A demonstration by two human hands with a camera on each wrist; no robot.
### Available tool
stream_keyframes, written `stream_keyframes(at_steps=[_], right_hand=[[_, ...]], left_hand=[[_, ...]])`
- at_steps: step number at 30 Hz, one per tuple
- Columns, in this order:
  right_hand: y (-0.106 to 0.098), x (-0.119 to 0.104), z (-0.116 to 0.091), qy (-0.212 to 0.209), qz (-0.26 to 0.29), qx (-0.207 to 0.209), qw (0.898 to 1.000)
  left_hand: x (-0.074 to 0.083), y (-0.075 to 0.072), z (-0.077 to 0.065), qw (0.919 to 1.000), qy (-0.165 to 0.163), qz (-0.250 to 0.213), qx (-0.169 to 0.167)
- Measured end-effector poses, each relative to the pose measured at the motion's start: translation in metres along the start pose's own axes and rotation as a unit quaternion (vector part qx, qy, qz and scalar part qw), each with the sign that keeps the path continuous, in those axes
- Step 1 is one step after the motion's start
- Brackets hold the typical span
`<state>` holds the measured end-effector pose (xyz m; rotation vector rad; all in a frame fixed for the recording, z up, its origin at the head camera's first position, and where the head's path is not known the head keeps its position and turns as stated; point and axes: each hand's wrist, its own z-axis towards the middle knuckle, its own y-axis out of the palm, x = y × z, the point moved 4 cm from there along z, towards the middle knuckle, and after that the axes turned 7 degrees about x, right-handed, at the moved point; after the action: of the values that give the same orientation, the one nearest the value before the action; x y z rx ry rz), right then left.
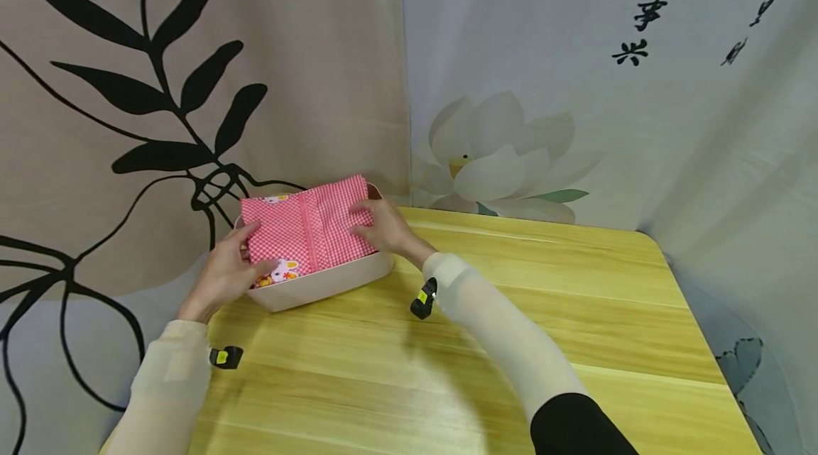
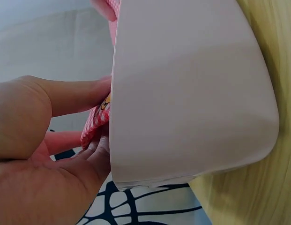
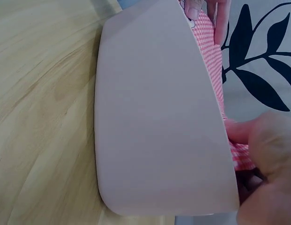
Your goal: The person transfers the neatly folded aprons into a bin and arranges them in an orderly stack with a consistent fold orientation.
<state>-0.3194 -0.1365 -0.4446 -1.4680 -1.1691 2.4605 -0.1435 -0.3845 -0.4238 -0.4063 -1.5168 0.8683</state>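
Note:
A folded pink gingham cloth [image 1: 319, 224] with a cartoon rabbit print and a pink strip down its middle lies in the mouth of a pale plastic bin [image 1: 329, 284]. My left hand [image 1: 226, 272] grips the cloth's left edge, the thumb over the rabbit print. In the left wrist view, the cloth's edge [image 2: 96, 123] shows between thumb and fingers, just past the bin's rim. On the right, my right hand [image 1: 391, 229] holds the cloth near its right edge. The right wrist view has the thumb on the gingham beside the rim, the other fingers partly hidden.
The bin stands on a wood-grain table [image 1: 358, 377], at its far left part by the back edge. Behind hangs a beige curtain [image 1: 319, 72] with black leaf print, and beside it a pale curtain [image 1: 511, 29] with a flower and black characters.

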Motion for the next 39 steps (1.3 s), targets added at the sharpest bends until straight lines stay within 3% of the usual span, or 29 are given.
stream_keyframes(at_steps=[14,27,34,39], right_hand=[[-0.002,-0.004,0.001,-0.016,-0.059,-0.049,0.997],[-0.003,-0.006,0.003,-0.056,-0.099,-0.077,0.991],[-0.003,-0.005,0.002,-0.067,-0.104,-0.062,0.99],[-0.005,-0.004,0.0,-0.07,-0.087,-0.043,0.993]], left_hand=[[-0.004,-0.001,0.002,0.9979,-0.026,0.054,-0.025],[-0.002,-0.002,0.002,0.9952,-0.037,0.071,-0.056],[0.004,-0.001,0.0,0.9945,-0.022,0.09,-0.05],[0.007,0.003,-0.002,0.9945,-0.02,0.077,-0.069]])
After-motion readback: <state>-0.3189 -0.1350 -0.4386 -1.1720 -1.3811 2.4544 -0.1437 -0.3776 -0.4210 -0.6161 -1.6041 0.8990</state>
